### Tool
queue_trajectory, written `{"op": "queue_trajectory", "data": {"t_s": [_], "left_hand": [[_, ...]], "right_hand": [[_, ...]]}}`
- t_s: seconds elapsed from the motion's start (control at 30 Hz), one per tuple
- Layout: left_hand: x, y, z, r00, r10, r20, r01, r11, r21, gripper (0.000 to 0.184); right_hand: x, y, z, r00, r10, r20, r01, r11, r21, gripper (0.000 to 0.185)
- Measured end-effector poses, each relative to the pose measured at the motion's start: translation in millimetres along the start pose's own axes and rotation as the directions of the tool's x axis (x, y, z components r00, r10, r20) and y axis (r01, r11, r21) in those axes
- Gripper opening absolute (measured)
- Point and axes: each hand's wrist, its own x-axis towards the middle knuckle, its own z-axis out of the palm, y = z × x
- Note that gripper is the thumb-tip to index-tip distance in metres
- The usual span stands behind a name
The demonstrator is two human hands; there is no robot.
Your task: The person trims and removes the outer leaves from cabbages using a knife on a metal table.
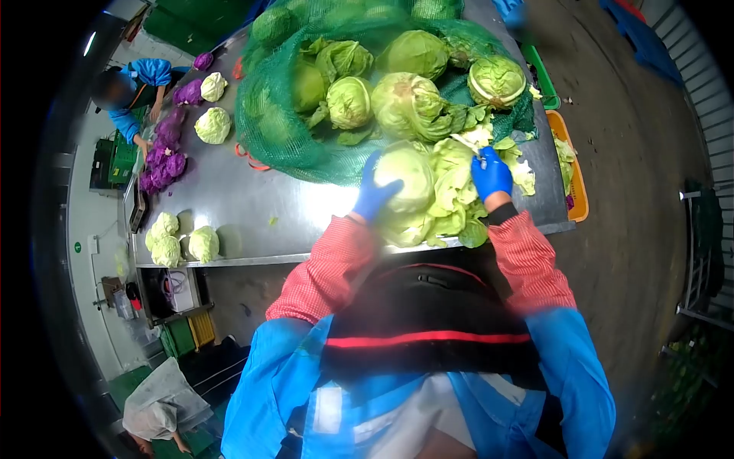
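Observation:
My left hand (372, 191), in a blue glove, wraps round the left side of a pale, smooth cabbage (407, 180) at the table's near edge. The thumb lies across its front. To the right, my right hand (492, 174), also gloved in blue, is closed with its fingers drawn together. What it grips is too small to make out. Loose outer leaves (453, 180) lie between the cabbage and my right hand, some hanging over the edge. Just beyond, untrimmed cabbages (413, 105) rest on an opened green mesh bag (264, 126).
Trimmed cabbages (203, 244) and purple cabbages (162, 164) sit on the left of the metal table (283, 210). A co-worker (138, 88) reaches toward the purple ones; another person (164, 402) is at lower left. An orange crate (579, 168) with leaves stands off the right edge.

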Motion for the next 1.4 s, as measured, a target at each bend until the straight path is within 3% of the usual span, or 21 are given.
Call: {"op": "queue_trajectory", "data": {"t_s": [0.07, 0.13, 0.2, 0.27, 0.3, 0.33, 0.4, 0.43, 0.47, 0.5, 0.53, 0.57, 0.63, 0.67, 0.7, 0.8, 0.93, 0.97, 1.1, 1.2, 1.4], "left_hand": [[-10.1, 24.5, -0.7, 0.979, -0.201, -0.038, 0.170, 0.903, -0.395, 0.082], [-20.0, 54.6, -0.4, 0.953, -0.236, 0.192, 0.304, 0.704, -0.642, 0.079], [-19.3, 68.9, -1.0, 0.964, -0.189, 0.185, 0.265, 0.703, -0.660, 0.082], [-13.4, 84.1, -1.2, 0.972, -0.056, 0.227, 0.165, 0.851, -0.499, 0.086], [-12.0, 90.2, -0.3, 0.966, 0.000, 0.259, 0.110, 0.905, -0.411, 0.088], [-9.3, 95.9, 2.8, 0.962, 0.158, 0.221, -0.097, 0.960, -0.262, 0.087], [-5.0, 110.1, 16.8, 0.854, 0.472, 0.219, -0.495, 0.867, 0.061, 0.086], [-24.2, 126.6, 34.6, 0.925, 0.374, 0.068, -0.378, 0.924, 0.060, 0.094], [-32.0, 119.4, 30.6, 0.987, 0.131, 0.090, -0.114, 0.978, -0.173, 0.094], [-34.4, 104.4, 22.4, 0.980, -0.105, 0.168, 0.163, 0.909, -0.385, 0.094], [-33.0, 86.8, 13.5, 0.906, -0.307, 0.291, 0.421, 0.723, -0.547, 0.094], [-29.5, 65.5, 4.2, 0.890, -0.342, 0.303, 0.451, 0.552, -0.701, 0.094], [-25.8, 37.8, -6.0, 0.972, -0.226, 0.059, 0.231, 0.898, -0.375, 0.092], [-23.7, 27.2, -9.4, 0.992, -0.124, -0.035, 0.118, 0.981, -0.153, 0.091], [-17.1, 22.3, -11.6, 0.991, 0.128, 0.024, -0.131, 0.968, 0.213, 0.095], [-23.8, 36.4, 11.6, 0.940, 0.290, 0.181, -0.331, 0.641, 0.692, 0.110], [-20.8, 23.5, 34.8, 0.928, 0.361, 0.089, -0.324, 0.666, 0.672, 0.115], [-18.7, 23.4, 39.7, 0.930, 0.359, 0.077, -0.302, 0.627, 0.719, 0.113], [-0.6, 46.9, 43.3, 0.982, 0.190, 0.010, -0.128, 0.619, 0.775, 0.107], [26.6, 36.6, 24.8, 0.993, 0.090, 0.071, -0.114, 0.702, 0.703, 0.104], [32.1, 48.9, 31.7, 0.999, 0.034, 0.006, -0.027, 0.648, 0.761, 0.106]], "right_hand": [[-2.9, 4.9, -26.3, 0.998, 0.013, -0.054, -0.010, 0.998, 0.058, 0.022], [3.5, 11.7, -44.2, 0.999, 0.016, -0.042, -0.020, 0.994, -0.112, 0.025], [1.5, 3.0, -51.6, 0.993, -0.100, -0.055, 0.100, 0.995, -0.011, 0.041], [-11.2, -48.8, -68.6, 0.991, -0.114, 0.071, 0.104, 0.985, 0.137, 0.054], [-19.2, -74.0, -76.3, 0.939, -0.153, 0.309, -0.080, 0.774, 0.628, 0.057], [-13.2, -70.9, -75.5, 0.759, -0.200, 0.620, -0.411, 0.592, 0.694, 0.055], [-14.6, -58.1, -40.3, 0.713, -0.389, 0.583, -0.478, 0.339, 0.810, 0.059], [-17.6, -61.0, -30.9, 0.717, -0.447, 0.534, -0.477, 0.243, 0.845, 0.061], [-23.6, -61.3, -22.2, 0.739, -0.442, 0.509, -0.416, 0.295, 0.860, 0.060], [-31.7, -58.0, -12.6, 0.768, -0.409, 0.492, -0.338, 0.394, 0.855, 0.060], [-38.0, -57.5, -6.1, 0.776, -0.376, 0.507, -0.299, 0.490, 0.819, 0.059], [-44.2, -56.2, -1.4, 0.779, -0.336, 0.530, -0.279, 0.571, 0.772, 0.059], [-49.1, -55.9, 4.5, 0.780, -0.295, 0.552, -0.216, 0.701, 0.679, 0.049], [-47.4, -55.1, 1.5, 0.757, -0.237, 0.609, -0.243, 0.763, 0.599, 0.045], [-47.8, -49.7, 2.8, 0.775, -0.222, 0.592, -0.169, 0.830, 0.532, 0.040], [-50.2, -24.5, 19.3, 0.866, -0.316, 0.388, 0.223, 0.938, 0.265, 0.033], [-64.7, -54.3, -19.3, 0.892, -0.209, 0.400, 0.233, 0.973, -0.010, 0.029], [-68.3, -53.8, -21.0, 0.904, -0.276, 0.325, 0.298, 0.955, -0.017, 0.024], [-76.8, -59.1, -33.3, 0.887, -0.385, 0.254, 0.427, 0.894, -0.137, 0.015], [-78.3, -49.8, -22.1, 0.883, -0.407, 0.235, 0.455, 0.866, -0.207, 0.012], [-47.8, -39.8, 6.6, 0.894, -0.437, 0.099, 0.446, 0.848, -0.287, 0.010]]}}
